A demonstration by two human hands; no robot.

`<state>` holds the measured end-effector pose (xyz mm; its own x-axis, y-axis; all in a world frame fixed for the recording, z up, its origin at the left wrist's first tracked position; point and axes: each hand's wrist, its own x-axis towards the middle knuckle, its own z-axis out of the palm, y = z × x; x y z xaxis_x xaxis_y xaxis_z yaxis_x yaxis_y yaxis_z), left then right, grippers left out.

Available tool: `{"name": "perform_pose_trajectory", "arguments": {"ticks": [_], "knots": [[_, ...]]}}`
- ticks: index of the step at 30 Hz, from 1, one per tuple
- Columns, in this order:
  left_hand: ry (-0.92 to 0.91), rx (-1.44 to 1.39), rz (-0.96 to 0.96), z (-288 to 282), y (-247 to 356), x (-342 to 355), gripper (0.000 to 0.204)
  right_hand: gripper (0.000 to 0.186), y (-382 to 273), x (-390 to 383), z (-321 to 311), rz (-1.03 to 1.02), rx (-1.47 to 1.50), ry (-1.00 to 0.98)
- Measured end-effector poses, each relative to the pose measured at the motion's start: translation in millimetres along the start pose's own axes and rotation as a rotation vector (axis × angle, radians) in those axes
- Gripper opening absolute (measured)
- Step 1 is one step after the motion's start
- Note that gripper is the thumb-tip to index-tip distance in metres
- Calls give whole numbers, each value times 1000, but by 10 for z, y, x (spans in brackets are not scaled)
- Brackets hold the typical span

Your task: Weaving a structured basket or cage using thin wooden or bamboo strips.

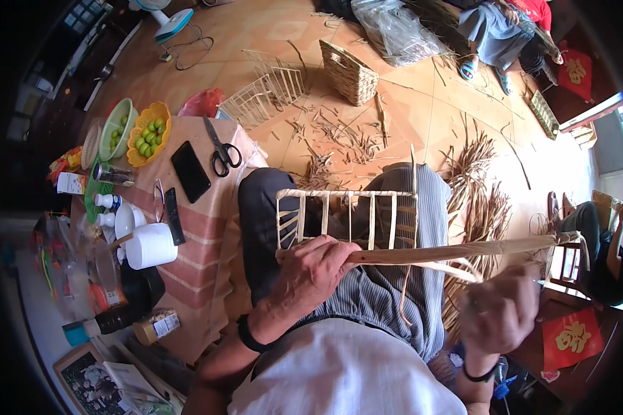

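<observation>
An open basket frame [348, 194] rests on my lap, its thin bars wrapped in pale plant fibre. My left hand [318, 266] is closed over the frame's near edge and the end of a long, flat tan leaf strip [457, 252]. That strip stretches to the right, above my right hand [502, 311]. The right hand is blurred by motion, its fingers curled in a fist; what it holds is hard to make out. A paler strip [457, 269] runs from the frame toward it. One thin loose strand [403, 297] dangles over my thigh.
On the table [204, 259] at left are scissors [221, 153], a phone [190, 171], a white jar [151, 246] and a yellow fruit bowl [149, 134]. Dried leaves [474, 200], a woven basket [349, 72] and a bare frame [266, 93] lie on the floor. Other people sit nearby.
</observation>
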<state>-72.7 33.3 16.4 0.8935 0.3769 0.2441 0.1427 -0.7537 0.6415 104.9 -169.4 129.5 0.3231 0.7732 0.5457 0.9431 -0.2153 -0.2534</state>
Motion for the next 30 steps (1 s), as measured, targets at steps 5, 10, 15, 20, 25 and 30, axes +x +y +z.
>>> {"name": "perform_pose_trajectory", "arguments": {"ticks": [5, 10, 15, 20, 25, 30], "knots": [[8, -6, -35, 14, 0, -6, 28, 43, -287, -272, 612, 807, 839, -653], [-35, 1, -50, 21, 9, -2, 26, 39, -194, -199, 945, 1079, 1498, -231], [-43, 89, -26, 42, 45, -45, 54, 16, 176, 143, 1096, 998, 1550, 15], [-187, 564, 7, 160, 224, -66, 73, 17, 355, 455, 1300, 870, 1388, -245], [-300, 789, 0, 132, 350, 9, 55, 17, 221, 613, 1375, 572, 1125, -564], [-375, 908, 52, 98, 410, 35, 32, 14, 87, 612, 1209, 283, 625, -558]]}}
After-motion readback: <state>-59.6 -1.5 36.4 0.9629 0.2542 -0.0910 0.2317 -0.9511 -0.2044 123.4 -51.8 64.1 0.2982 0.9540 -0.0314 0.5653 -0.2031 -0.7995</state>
